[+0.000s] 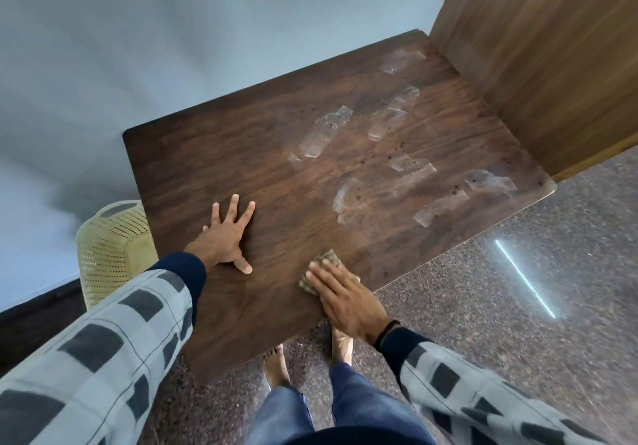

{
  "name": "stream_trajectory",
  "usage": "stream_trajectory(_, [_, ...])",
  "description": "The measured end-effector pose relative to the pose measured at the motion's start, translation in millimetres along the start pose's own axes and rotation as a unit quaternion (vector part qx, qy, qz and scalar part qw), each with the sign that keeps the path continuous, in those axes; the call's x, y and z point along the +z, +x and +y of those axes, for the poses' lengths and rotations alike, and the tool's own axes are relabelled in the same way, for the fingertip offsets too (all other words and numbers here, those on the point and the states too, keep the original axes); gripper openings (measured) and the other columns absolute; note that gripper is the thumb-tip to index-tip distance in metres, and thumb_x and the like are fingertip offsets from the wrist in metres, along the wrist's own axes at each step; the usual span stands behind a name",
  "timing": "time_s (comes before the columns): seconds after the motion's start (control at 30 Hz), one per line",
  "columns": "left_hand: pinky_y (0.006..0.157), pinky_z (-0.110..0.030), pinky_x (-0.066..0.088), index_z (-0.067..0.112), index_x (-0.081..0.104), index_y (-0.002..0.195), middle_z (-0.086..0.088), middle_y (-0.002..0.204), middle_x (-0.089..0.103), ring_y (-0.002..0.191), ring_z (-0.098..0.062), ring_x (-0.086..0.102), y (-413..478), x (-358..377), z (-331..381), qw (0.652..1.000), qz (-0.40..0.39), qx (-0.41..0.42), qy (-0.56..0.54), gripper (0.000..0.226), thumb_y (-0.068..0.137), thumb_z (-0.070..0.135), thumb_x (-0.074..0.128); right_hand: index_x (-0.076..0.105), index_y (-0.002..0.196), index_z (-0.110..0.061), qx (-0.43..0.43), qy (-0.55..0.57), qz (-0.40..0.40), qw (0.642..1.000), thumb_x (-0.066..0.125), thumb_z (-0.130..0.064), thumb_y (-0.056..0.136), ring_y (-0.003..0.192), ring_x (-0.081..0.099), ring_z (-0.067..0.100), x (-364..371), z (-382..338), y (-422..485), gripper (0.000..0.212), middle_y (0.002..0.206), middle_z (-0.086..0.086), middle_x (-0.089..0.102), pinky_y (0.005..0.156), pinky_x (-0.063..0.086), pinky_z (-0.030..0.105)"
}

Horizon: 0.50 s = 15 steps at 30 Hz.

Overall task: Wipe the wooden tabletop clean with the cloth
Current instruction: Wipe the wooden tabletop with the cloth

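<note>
The dark wooden tabletop fills the middle of the view, with several pale tape-like patches and small dark specks on its right half. A small brownish cloth lies near the table's near right edge. My right hand lies flat on the cloth with straight fingers, pressing it to the wood and covering most of it. My left hand rests flat on the bare wood to the left, fingers spread.
A yellow perforated plastic basket stands on the floor against the table's left side. A tall wooden panel rises along the table's far right edge. A pale wall lies behind, speckled stone floor to the right, my bare feet below.
</note>
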<state>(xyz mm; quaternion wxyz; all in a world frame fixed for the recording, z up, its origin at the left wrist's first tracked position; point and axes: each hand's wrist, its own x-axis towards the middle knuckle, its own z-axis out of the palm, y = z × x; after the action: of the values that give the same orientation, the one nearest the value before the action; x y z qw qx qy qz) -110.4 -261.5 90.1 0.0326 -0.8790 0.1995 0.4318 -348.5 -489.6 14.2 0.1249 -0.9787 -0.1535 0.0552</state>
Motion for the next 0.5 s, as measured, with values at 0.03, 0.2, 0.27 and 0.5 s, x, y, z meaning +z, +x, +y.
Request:
stream_trajectory(0.03, [0.114,-0.068,0.010,0.037,-0.029,0.151,0.001,0.151,-0.048,0.143,-0.044,-0.031,0,0,0,1.000,0.000,0.002,0.001,0.155,0.057,0.040,0.095,0.007,0.161,-0.015,-0.043,0.003,-0.019,0.999,0.033,-0.028,0.108,0.156,0.003,0.026,-1,6,-9,0.061,0.169,0.008,0.010,0.126,0.007,0.042])
stream_trajectory(0.2, [0.113,-0.069,0.010,0.038,-0.029,0.150,0.002,0.151,-0.048,0.143,-0.043,-0.031,1,0,0,1.000,0.001,0.000,0.000,0.156,0.057,0.041,0.095,0.009,0.161,-0.015,0.011,-0.013,-0.046,0.999,0.027,-0.029,0.108,0.156,0.002,0.023,-23,59,7,0.058,0.168,0.007,0.010,0.126,0.013,0.046])
stream_trajectory(0.27, [0.114,-0.069,0.010,0.038,-0.029,0.150,0.002,0.151,-0.048,0.143,-0.043,-0.031,1,0,0,1.000,0.004,0.000,-0.002,0.155,0.057,0.040,0.095,0.013,0.161,-0.014,0.139,0.021,-0.005,0.990,0.023,-0.030,0.108,0.155,0.002,0.025,-25,46,17,0.056,0.168,0.008,0.011,0.123,0.021,0.051])
stream_trajectory(0.5, [0.114,-0.067,0.011,0.038,-0.029,0.150,0.002,0.151,-0.048,0.143,-0.042,-0.031,-2,-1,3,1.000,0.001,-0.010,-0.005,0.154,0.058,0.038,0.095,0.005,0.162,-0.019,-0.058,-0.004,-0.043,0.997,0.025,-0.034,0.111,0.156,-0.002,0.021,-20,49,4,0.057,0.169,0.003,0.002,0.126,-0.001,0.041])
